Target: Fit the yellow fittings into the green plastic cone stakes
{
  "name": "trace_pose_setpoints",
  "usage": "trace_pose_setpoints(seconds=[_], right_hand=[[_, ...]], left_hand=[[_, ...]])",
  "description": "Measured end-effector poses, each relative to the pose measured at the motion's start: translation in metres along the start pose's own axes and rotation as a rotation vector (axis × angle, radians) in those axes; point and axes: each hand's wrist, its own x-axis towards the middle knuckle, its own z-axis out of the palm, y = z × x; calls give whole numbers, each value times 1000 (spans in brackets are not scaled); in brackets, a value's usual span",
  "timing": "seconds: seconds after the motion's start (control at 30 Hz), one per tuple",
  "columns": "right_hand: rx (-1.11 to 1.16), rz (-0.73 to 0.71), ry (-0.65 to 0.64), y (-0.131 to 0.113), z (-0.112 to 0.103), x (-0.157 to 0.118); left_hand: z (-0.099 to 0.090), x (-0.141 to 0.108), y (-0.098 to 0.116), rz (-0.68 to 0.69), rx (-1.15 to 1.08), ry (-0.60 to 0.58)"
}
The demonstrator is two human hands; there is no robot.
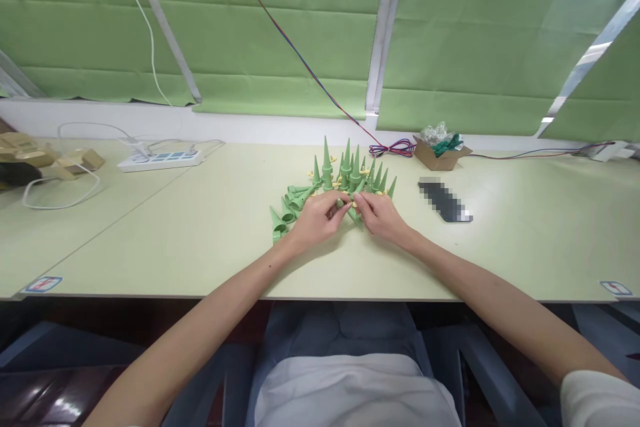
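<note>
My left hand [320,217] and my right hand [381,215] meet over the table, fingertips pinched close together. The left fingers are closed on a green cone-shaped piece [340,203], partly covered by the hand. At the right fingertips shows a small yellow piece [354,205]; fingers hide much of it. Just beyond the hands, several green pointed cones [346,163] stand upright, with small yellow pieces among them. To the left of my left hand lie several loose hollow green cones [287,213], some with their open ends toward me.
A dark phone-like object [447,203], partly pixelated, lies to the right. Behind it sits a small cardboard box [440,155] with plastic and green material, near coiled red-blue wire [395,148]. At left are a white power strip [163,159] and cardboard pieces [80,161].
</note>
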Motion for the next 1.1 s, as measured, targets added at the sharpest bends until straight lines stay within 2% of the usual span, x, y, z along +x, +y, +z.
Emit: trace_pose_setpoints(seconds=[0.13,0.27,0.4,0.57,0.67,0.9,1.1], right_hand=[[30,47,13,-2,0,-1],[75,49,-33,-2,0,-3],[54,42,-46,0,0,-3],[-31,-15,12,1,1,0],[-18,11,30,1,1,0],[76,44,-47,-2,0,-4],[-18,-12,-8,4,1,-1]], left_hand=[[0,1,-1,-24,-6,26],[-1,3,0,-37,-13,54],[-1,3,0,-35,-9,45],[0,1,0,-15,3,-4],[0,1,0,-19,-2,9],[-1,4,0,-48,-13,43],[1,1,-1,-8,13,-3]])
